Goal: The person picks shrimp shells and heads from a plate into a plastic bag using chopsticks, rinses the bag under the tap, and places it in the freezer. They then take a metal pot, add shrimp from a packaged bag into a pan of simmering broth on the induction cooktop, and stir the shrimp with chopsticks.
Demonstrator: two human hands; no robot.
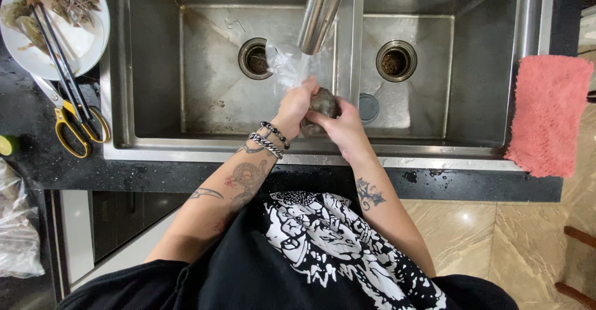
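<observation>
Steel double sink [155, 68] fills the counter, tap [320, 15] running at 12 o'clock. Both hands meet under it: left hand [293, 106] closed around a clear plastic bag [284, 64], right hand [340, 125] cupped tight on a dark grey lump [324, 103]. At 10 o'clock, a plate of prawns [81, 43] and yellow-handled scissors [74, 123]; a pink cloth [547, 114] at 3.

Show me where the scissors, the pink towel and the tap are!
scissors [79, 130]: head view, on the yellow handle loops.
pink towel [546, 114]: head view, middle of the fuzzy cloth over the sink's edge.
tap [320, 15]: head view, on the shiny metal spout.
</observation>
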